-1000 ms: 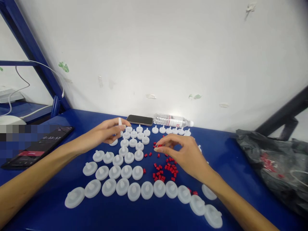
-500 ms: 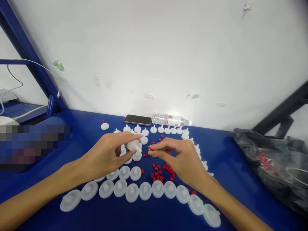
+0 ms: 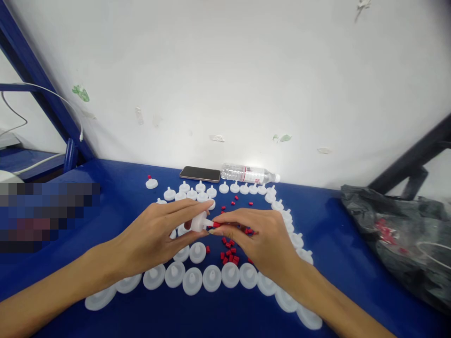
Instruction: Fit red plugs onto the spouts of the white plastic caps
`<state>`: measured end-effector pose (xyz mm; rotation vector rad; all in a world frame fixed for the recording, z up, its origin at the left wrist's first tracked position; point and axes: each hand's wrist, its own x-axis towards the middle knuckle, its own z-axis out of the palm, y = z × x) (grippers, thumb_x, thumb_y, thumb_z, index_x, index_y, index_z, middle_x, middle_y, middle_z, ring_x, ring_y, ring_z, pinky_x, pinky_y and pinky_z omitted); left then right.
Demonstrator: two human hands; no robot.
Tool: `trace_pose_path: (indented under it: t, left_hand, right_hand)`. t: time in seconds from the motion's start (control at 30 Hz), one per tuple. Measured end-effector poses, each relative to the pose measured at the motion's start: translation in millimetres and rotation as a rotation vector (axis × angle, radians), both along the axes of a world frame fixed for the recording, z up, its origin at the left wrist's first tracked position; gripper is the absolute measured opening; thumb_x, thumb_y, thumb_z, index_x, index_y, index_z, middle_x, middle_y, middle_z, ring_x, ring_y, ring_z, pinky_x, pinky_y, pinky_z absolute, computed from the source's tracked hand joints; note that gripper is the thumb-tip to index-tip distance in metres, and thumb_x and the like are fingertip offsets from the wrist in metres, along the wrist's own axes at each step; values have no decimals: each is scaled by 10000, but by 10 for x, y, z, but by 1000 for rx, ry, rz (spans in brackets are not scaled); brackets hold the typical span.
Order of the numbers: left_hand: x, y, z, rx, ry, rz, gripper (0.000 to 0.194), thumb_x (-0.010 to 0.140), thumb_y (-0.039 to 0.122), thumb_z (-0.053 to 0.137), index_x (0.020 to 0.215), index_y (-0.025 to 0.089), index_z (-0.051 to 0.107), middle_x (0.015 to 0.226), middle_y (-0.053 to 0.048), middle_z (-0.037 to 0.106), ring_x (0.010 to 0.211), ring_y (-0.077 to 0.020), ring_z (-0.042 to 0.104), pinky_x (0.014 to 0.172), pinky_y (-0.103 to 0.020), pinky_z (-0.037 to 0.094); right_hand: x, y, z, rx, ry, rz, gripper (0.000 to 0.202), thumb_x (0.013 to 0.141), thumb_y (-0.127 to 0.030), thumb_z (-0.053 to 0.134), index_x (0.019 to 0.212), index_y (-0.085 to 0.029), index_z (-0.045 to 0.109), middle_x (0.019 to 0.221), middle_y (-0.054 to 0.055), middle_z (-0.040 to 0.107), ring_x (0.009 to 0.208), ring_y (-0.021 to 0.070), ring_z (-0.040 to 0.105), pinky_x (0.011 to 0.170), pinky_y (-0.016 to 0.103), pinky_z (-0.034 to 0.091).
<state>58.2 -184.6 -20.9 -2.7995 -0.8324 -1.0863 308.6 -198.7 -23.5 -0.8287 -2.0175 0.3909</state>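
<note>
My left hand (image 3: pixel 158 230) is closed round a white plastic nozzle cap (image 3: pixel 198 222), held above the table with its thin spout pointing right. Between the thumb and fingers of my right hand (image 3: pixel 260 234) is a small red cap (image 3: pixel 216 225). The red cap meets the tip of the spout; how far it sits over it I cannot tell. Below and around both hands stand many similar white nozzle caps (image 3: pixel 212 279) in curved rows, spouts up. Several loose red caps (image 3: pixel 230 256) lie in a heap under my right hand, partly hidden by it.
On the blue table (image 3: pixel 197 314), a phone (image 3: pixel 200 174) and a clear plastic bottle (image 3: pixel 250 174) lie by the wall. One white piece with a red top (image 3: pixel 151 183) stands apart at left. A dark plastic bag (image 3: pixel 394 234) holding red bits is at right.
My hands have come together: the white nozzle cap has turned so its spout points right, and the red cap in my right hand has moved left onto the spout's tip.
</note>
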Motion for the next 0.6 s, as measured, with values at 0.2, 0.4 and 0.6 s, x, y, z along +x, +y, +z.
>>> trace_pose_path:
  t: [0.2, 0.4, 0.6]
  left_hand:
    - [24, -7, -34, 96, -30, -4, 447, 1004, 260, 727, 1429, 268, 588, 1126, -57, 801, 779, -122, 747, 587, -181, 587]
    - [35, -44, -17, 182, 40, -29, 452, 1038, 212, 661, 1472, 184, 539, 1198, -120, 791, 1029, -195, 785, 849, -271, 672]
    - [16, -86, 135, 350, 197, -31, 581, 1043, 97, 528, 1604, 193, 410, 1140, -116, 809, 980, -225, 796, 867, -333, 677]
  right_hand:
    - [-16, -25, -90, 225, -271, -102, 309, 1130, -291, 521, 973, -166, 756, 836, 57, 781, 683, 161, 709, 635, 274, 538]
    - [-39, -67, -68, 297, -350, -75, 317, 1084, -97, 467, 849, -173, 667, 703, 14, 647, 594, 144, 567, 558, 279, 429]
    - [-78, -101, -67, 230, -258, 5, 311, 1021, -48, 428, 809, -207, 591, 671, 6, 632, 551, 143, 542, 541, 282, 384]
